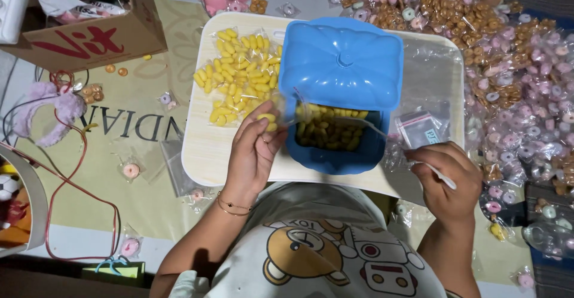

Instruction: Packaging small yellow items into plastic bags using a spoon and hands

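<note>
My left hand point(254, 148) pinches a small clear plastic bag point(286, 114) with a few yellow capsule-shaped pieces in it, just left of a blue box point(335, 154). The blue lid point(341, 62) stands propped open over the box, which holds more yellow pieces point(329, 132). My right hand point(445, 178) grips a white spoon point(388, 139) whose tip reaches over the box toward the bag. Several filled little bags of yellow pieces point(239, 77) lie on the pale tray point(203, 148) left of the box.
Empty clear bags point(424, 124) lie on the tray's right side. A big heap of bagged pink and orange pieces point(514, 65) covers the right. A cardboard box point(89, 23), a pink fluffy headband point(48, 109) and a red cable point(78, 172) sit at left.
</note>
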